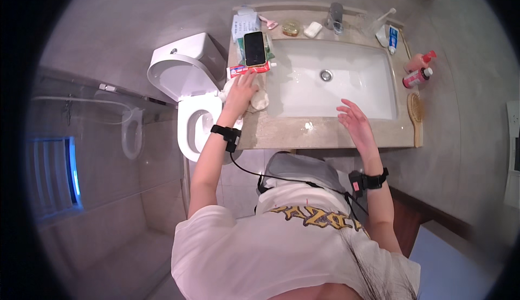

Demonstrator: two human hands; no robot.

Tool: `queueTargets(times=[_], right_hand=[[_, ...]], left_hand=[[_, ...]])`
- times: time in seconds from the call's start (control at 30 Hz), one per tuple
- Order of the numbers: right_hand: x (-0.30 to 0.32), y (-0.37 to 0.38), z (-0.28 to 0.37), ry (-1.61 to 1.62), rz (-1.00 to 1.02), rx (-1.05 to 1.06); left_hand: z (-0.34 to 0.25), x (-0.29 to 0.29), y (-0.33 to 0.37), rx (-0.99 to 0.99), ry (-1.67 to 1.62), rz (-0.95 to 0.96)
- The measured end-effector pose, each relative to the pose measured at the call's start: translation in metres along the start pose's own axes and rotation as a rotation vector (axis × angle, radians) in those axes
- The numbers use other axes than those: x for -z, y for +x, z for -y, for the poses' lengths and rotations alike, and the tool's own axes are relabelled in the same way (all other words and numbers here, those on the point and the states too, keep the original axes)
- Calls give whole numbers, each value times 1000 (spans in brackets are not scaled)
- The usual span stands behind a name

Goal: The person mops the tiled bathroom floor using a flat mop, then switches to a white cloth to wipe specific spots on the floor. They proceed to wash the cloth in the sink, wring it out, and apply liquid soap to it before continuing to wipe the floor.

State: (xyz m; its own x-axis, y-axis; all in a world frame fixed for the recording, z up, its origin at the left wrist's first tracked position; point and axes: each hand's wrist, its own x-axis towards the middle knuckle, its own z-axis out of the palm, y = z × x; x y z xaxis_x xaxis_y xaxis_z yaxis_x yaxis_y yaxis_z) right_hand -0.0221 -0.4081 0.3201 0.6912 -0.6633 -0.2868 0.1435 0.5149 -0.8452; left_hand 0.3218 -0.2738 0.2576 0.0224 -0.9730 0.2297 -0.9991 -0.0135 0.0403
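Note:
At the left end of the counter, my left hand (242,91) rests over a white, soft-looking item whose round end (260,100) shows beside the fingers. Its fingers are stretched out, with the tips close to a red and white toothpaste tube (248,70). Part of the white item is hidden under the hand. A dark-screened phone (254,49) lies just beyond the tube, on a green and white packet (271,55). Over the front right of the sink, my right hand (355,121) hangs open, fingers spread and holding nothing.
The white sink basin (346,75) is set in a stone counter (292,135). A pink razor (268,23), soap (312,30) and a cup (335,15) line the back. Bottles (417,77) and a hairbrush (415,113) stand or lie at right; a toilet (187,129) is at left.

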Motion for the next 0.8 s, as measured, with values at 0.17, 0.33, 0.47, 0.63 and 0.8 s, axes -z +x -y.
queueTargets(times=[0.17, 0.33, 0.47, 0.63, 0.8], right_hand=[[-5, 25, 7, -76, -33, 8], [-32, 34, 30, -271, 0, 71], [-57, 47, 58, -357, 129, 149], [-76, 59, 91, -573, 171, 318], [-43, 94, 95, -635, -52, 289]], left_hand=[[1, 13, 18, 61, -117, -118], [-53, 65, 55, 597, -849, -239], [-82, 80, 87, 598, -1768, -327], [-113, 82, 128, 637, -1817, -132], [-143, 55, 158, 634, -1747, 19]])
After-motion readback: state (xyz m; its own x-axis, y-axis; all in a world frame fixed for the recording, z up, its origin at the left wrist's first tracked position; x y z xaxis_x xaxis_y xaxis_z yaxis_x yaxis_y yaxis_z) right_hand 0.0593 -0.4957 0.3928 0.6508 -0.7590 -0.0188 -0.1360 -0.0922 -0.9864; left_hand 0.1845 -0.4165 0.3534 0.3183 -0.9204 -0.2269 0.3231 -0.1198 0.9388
